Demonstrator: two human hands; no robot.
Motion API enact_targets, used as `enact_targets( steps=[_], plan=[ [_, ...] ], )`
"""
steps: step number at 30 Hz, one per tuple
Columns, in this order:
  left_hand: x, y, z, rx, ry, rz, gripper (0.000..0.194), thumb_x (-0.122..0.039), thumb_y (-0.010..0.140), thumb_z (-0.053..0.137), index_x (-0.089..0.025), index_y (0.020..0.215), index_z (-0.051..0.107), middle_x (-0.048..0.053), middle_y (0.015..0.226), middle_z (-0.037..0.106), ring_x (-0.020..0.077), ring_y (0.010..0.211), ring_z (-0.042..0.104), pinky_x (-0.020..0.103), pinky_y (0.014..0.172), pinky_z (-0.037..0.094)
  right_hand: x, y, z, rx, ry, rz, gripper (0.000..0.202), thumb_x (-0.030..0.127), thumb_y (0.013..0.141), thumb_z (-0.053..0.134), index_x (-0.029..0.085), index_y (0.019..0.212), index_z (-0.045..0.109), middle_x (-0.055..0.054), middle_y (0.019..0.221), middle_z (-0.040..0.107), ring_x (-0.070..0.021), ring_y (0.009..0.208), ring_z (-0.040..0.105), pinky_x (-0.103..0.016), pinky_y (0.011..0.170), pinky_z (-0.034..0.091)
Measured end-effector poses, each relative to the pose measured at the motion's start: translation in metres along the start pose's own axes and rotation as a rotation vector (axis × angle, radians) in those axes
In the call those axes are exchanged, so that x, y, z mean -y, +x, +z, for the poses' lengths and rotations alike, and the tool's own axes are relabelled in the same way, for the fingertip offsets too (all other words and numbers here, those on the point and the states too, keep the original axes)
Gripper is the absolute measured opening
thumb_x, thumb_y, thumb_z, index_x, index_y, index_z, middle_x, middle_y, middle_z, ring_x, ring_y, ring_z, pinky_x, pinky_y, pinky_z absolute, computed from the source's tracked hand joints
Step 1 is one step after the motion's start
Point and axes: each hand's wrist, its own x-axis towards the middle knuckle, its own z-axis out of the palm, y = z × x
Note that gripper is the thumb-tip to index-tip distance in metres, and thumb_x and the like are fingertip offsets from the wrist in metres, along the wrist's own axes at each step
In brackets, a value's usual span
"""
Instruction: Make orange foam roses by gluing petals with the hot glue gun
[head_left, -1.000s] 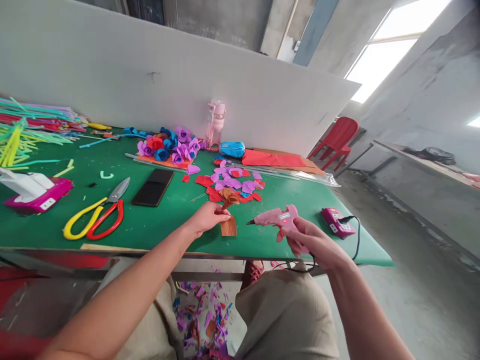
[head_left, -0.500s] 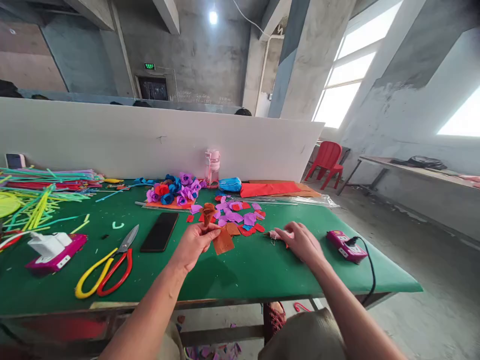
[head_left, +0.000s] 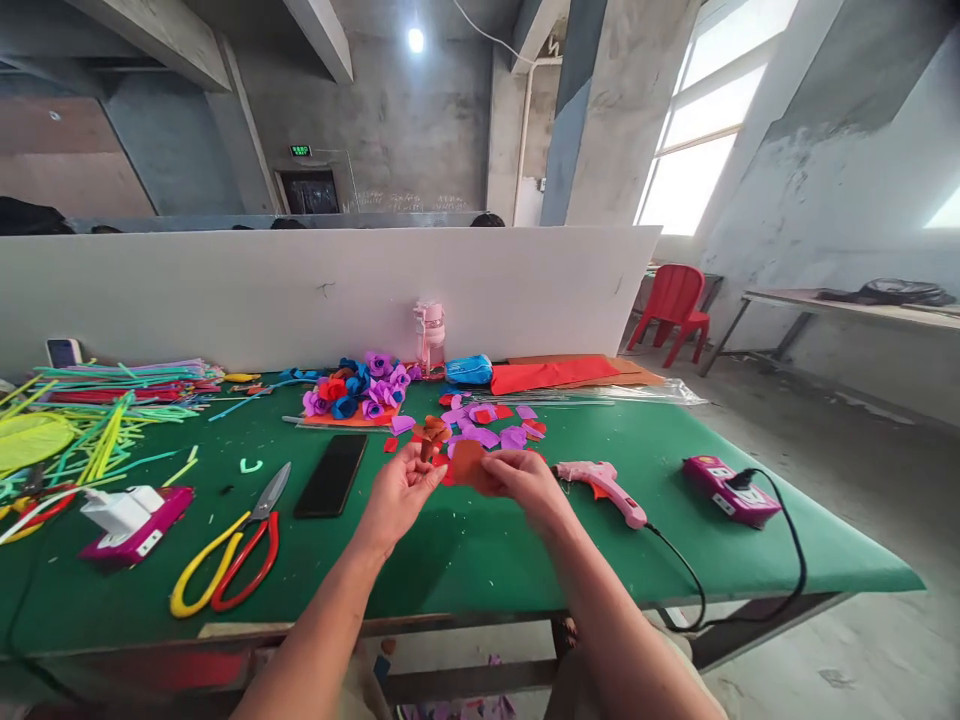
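My left hand (head_left: 399,492) pinches a small brown paper flower (head_left: 432,436) above the middle of the green table. Close beside it, my right hand (head_left: 523,482) grips a brown paper petal (head_left: 470,464) by its right side. A pink glue gun (head_left: 604,483) lies on the table just right of my right hand, its cord running off the front edge. Behind the hands are scattered purple and red paper petals (head_left: 513,437). Finished purple, blue and red paper flowers (head_left: 390,381) sit in a heap further back.
Left of my hands lie a black phone (head_left: 331,476), scissors (head_left: 259,517) and a power strip with a white plug (head_left: 139,524). A pink bottle (head_left: 430,338) stands by the white board (head_left: 525,290). Another power strip (head_left: 731,491) is at the right.
My right hand has let go of the glue gun, moved left and taken hold of the brown petal. The glue gun now lies alone. The view has shifted slightly.
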Motion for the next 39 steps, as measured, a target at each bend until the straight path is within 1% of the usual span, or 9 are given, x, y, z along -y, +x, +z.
enact_targets(
  steps=[3,5,11,18,23,27,31,34,39],
  plan=[
    [-0.002,-0.003,0.001,-0.015,-0.042,0.020,0.032,-0.045,0.080,0.058,-0.017,0.094,0.054,0.000,0.073,0.062,0.0073,0.051,0.044,0.021,0.049,0.034,-0.001,0.009,-0.009,-0.179,0.134,-0.054,0.031,0.042,0.054,0.076,0.014,0.066,0.070,-0.003,0.060,0.067,-0.0147,0.056,0.061,-0.028,0.060,0.049],
    [-0.004,-0.005,0.001,-0.043,-0.065,0.054,0.031,-0.048,0.084,0.051,-0.018,0.095,0.053,0.001,0.074,0.063,0.0072,0.049,0.041,0.021,0.047,0.030,0.000,0.014,-0.009,-0.221,0.209,-0.077,0.033,0.043,0.053,0.077,0.015,0.069,0.071,-0.004,0.065,0.069,-0.0156,0.059,0.063,-0.029,0.063,0.051],
    [-0.008,-0.009,0.003,-0.100,-0.216,0.113,0.021,-0.041,0.086,0.052,-0.021,0.091,0.046,0.000,0.072,0.066,0.0071,0.049,0.041,0.021,0.049,0.033,0.000,0.013,0.011,-0.149,0.265,-0.106,0.034,0.046,0.058,0.075,0.015,0.071,0.073,-0.006,0.067,0.070,-0.0178,0.062,0.064,-0.030,0.064,0.051],
    [-0.006,-0.009,0.005,0.030,-0.425,-0.005,0.024,-0.041,0.080,0.061,-0.021,0.087,0.048,0.000,0.069,0.065,0.0106,0.050,0.052,0.023,0.048,0.041,0.008,0.002,0.021,-0.116,0.224,-0.158,0.038,0.049,0.062,0.071,0.014,0.076,0.074,-0.004,0.063,0.067,-0.0169,0.059,0.061,-0.029,0.061,0.048],
    [0.002,-0.006,0.004,-0.103,-0.114,0.156,0.021,-0.039,0.078,0.064,-0.020,0.084,0.062,0.004,0.088,0.067,0.0164,0.083,0.060,0.027,0.076,0.046,0.013,-0.001,0.016,-0.119,0.228,-0.180,0.036,0.047,0.063,0.071,0.013,0.075,0.074,-0.002,0.059,0.064,-0.0151,0.057,0.058,-0.028,0.060,0.047],
    [0.004,-0.010,0.003,-0.151,0.214,0.299,0.019,-0.040,0.080,0.059,-0.021,0.080,0.064,0.002,0.079,0.065,0.0161,0.074,0.057,0.025,0.068,0.044,0.011,-0.001,0.015,-0.128,0.180,-0.229,0.038,0.048,0.067,0.068,0.013,0.079,0.074,-0.003,0.064,0.065,-0.0164,0.063,0.059,-0.028,0.062,0.047],
    [0.004,-0.014,0.006,-0.152,0.299,0.377,0.017,-0.037,0.081,0.057,-0.023,0.077,0.066,0.003,0.078,0.065,0.0169,0.072,0.057,0.025,0.068,0.044,0.010,-0.002,0.016,-0.130,0.102,-0.258,0.040,0.051,0.069,0.065,0.013,0.078,0.074,-0.004,0.062,0.065,-0.0188,0.064,0.059,-0.029,0.059,0.046],
    [0.007,-0.012,0.009,-0.162,0.207,0.304,0.016,-0.036,0.079,0.061,-0.022,0.076,0.067,0.001,0.069,0.063,0.0154,0.064,0.056,0.025,0.064,0.044,0.009,-0.002,0.018,-0.125,0.089,-0.245,0.038,0.049,0.069,0.064,0.013,0.078,0.074,-0.004,0.062,0.065,-0.0183,0.062,0.059,-0.028,0.057,0.045],
    [0.014,-0.007,0.013,-0.101,-0.179,0.086,0.020,-0.036,0.073,0.069,-0.017,0.078,0.067,-0.001,0.064,0.062,0.0111,0.056,0.052,0.024,0.058,0.044,0.007,-0.001,0.019,-0.110,0.145,-0.176,0.030,0.043,0.067,0.064,0.014,0.070,0.072,-0.002,0.060,0.065,-0.0149,0.056,0.057,-0.026,0.056,0.045]
  ],
)
